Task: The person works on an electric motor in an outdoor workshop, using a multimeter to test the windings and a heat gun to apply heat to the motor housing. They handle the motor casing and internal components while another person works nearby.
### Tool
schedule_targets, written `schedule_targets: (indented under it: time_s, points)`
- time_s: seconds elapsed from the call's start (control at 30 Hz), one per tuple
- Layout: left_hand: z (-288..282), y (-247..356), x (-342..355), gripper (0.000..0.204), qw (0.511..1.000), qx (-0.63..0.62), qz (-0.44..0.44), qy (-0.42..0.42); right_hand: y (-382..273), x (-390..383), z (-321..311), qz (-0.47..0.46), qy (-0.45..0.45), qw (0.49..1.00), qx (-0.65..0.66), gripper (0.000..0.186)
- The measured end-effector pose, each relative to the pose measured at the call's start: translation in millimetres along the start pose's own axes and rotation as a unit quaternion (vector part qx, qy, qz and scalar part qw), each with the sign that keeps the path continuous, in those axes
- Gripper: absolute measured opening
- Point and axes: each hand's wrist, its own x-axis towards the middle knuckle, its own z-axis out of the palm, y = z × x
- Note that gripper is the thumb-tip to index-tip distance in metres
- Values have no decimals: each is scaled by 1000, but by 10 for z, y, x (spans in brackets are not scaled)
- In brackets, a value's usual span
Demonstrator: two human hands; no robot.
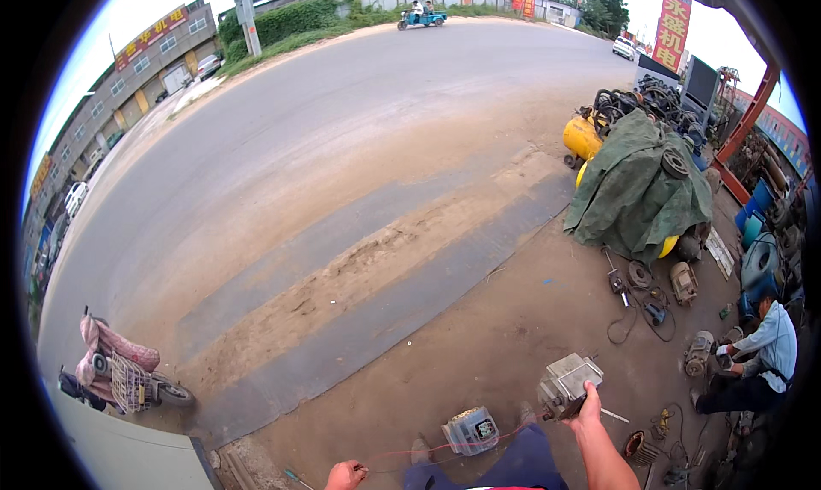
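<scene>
1. Brown ground [505, 323] spreads around you, a road [359, 92] beyond at twelve o'clock.
2. Your right hand [587, 409] grips a grey metal unit [568, 380] at its eleven o'clock, long axis unclear.
3. Your left hand [346, 475] is curled; whether it pinches the thin red wire [511, 433], I can't tell.
4. Between them sits a blue-grey housing [466, 432], right hand nearer.
</scene>
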Motion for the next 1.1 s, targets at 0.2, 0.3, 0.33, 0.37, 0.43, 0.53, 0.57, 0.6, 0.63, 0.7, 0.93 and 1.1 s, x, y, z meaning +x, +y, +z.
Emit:
schedule_targets:
  time_s: [0.2,0.3,0.33,0.37,0.43,0.53,0.57,0.6,0.63,0.7,0.93,1.1]
  points:
    - [-643,-3,681,40,962,108,-95,-231,799,-916,-1002,-4,25,994,102,72]
    - [-832,-22,650,43,954,136,-78,-256,1270,-1224,-1360,25,39,991,125,78]
    - [-842,-49,657,44,955,140,-62,-255,1322,-1356,-1364,10,58,989,137,72]
    - [-854,-102,633,45,956,143,-49,-253,1406,-1536,-1289,-2,75,986,146,66]
    - [-869,-172,576,46,957,142,-37,-251,1571,-1970,-1136,-27,110,980,163,57]
    - [-917,-133,435,45,956,119,-40,-265,1816,-2357,-1161,8,136,979,150,55]
    - [-940,-170,330,44,957,96,-52,-270,1928,-2384,-1263,22,135,978,155,55]
    - [-954,-253,226,43,957,72,-65,-274,2106,-2279,-1459,56,124,977,163,52]
    - [-967,-364,55,42,956,47,-84,-278,2205,-2301,-1483,51,126,977,162,52]
    - [-1000,-501,-266,39,957,47,-85,-274,2437,-2433,-1505,42,128,978,159,50]
    - [-1288,-941,-1324,33,960,162,-61,-219,2936,-2628,-1687,79,36,986,139,49]
    - [-1459,-1044,-1541,34,964,162,-71,-198,3114,-2628,-1572,81,-8,991,103,48]
